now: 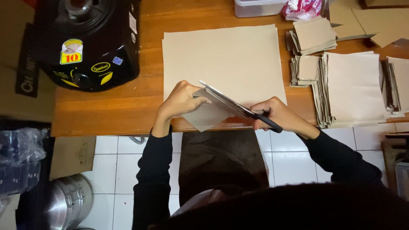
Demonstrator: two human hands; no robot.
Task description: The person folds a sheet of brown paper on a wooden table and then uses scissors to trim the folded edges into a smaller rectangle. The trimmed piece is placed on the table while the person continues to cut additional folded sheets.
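Note:
My right hand [279,114] grips the black handles of a pair of scissors [230,102] whose blades point up and left across a small grey-beige paper piece [208,115]. My left hand [181,101] pinches that piece at its upper left edge, near the front edge of the wooden table [106,106]. A large beige sheet [223,59] lies flat on the table just behind both hands. Black sleeves cover both my arms.
A black appliance [91,42] with stickers stands at the table's left. Stacks of cut beige paper [349,87] fill the right side, with smaller piles [313,36] behind. A plastic box [257,7] sits at the back. On the white tiled floor lie metal pots [68,202] and cardboard [72,155].

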